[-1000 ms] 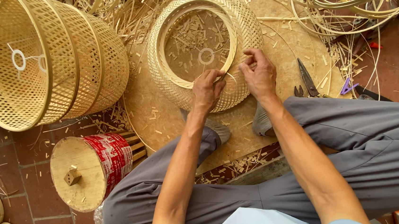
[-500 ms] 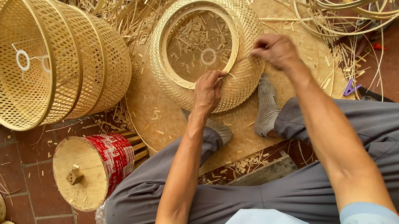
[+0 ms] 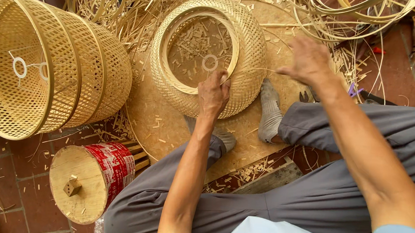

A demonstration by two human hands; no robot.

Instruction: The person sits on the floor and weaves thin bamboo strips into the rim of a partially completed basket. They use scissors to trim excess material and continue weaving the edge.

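1. Left hand (image 3: 213, 93) pinches the round woven bamboo lampshade (image 3: 209, 56) rim at 5 o'clock; pin it firmly.
2. Right hand (image 3: 309, 61), at 3 o'clock, grips a thin bamboo strip (image 3: 260, 70); draw evenly.

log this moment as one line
left hand pinching rim of woven bamboo shade | right hand drawing thin bamboo strip sideways | stacked shades at side

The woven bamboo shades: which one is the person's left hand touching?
The single round shade on the board; the left hand grips its rim. The others lie nested, untouched.
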